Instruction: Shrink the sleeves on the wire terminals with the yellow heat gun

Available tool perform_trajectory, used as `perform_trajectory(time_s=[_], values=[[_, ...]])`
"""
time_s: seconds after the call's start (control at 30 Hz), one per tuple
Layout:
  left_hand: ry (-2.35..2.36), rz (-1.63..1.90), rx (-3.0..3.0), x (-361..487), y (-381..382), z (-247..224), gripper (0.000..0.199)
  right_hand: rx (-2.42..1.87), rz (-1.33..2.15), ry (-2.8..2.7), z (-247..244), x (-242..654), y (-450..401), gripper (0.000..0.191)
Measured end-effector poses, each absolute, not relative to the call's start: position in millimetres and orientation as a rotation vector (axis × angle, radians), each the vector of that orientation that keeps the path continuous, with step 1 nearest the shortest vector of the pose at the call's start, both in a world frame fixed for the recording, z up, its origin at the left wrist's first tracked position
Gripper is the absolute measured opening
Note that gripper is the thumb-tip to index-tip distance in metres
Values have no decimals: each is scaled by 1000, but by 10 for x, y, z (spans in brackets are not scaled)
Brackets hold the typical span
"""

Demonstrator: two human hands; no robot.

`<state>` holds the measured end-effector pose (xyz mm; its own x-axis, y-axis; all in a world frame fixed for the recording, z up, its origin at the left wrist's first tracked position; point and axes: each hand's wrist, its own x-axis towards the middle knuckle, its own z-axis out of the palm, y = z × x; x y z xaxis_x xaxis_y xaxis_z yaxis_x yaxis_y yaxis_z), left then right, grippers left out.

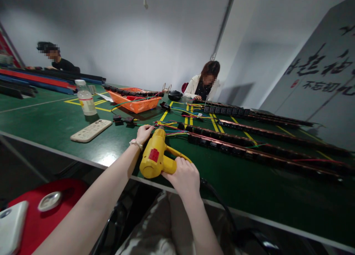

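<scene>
The yellow heat gun (153,156) is gripped firmly by the right hand (184,175); beyond its nozzle, wires (169,123) are touched by the left hand (144,133), its closure unclear.

Bottle (85,99) stands left of basket (135,101) (phone (91,131) before both).

One heat gun (153,157), one basket (135,104)

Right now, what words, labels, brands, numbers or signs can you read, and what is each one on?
"不忘初": small dark characters on the grey wall panel; the next is cut off.
Large brush-style characters, same panel: not surely legible.
Small red seal mark, same panel: too small.
Red label on the yellow plastic heat gun: too blurred.
Label on the clear plastic bottle: too blurred.
Marks on the beige rounded flat object: too small.
</scene>
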<state>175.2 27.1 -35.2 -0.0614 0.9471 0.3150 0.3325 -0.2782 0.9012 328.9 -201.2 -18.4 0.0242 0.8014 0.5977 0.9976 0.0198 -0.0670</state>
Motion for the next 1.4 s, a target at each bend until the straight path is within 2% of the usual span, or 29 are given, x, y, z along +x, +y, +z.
perform_trajectory(time_s=[0.23, 0.67, 0.93, 1.4], values=[[1349, 1429, 1633, 1790, 289, -351, 39, -1886, -526, -1819, -167, 3599, -2069, 42], [1379, 1410, 1651, 1782, 260, -352, 39, -2019, -637, -1772, -166, 3975, -2181, 39], [1456, 1371, 1685, 1796, 223, -333, 34, -2010, -798, -1741, -224, 3696, -2191, 40], [1406, 1354, 1538, 1805, 253, -328, 35, -1944, -630, -1778, -204, 3099, -2089, 41]])
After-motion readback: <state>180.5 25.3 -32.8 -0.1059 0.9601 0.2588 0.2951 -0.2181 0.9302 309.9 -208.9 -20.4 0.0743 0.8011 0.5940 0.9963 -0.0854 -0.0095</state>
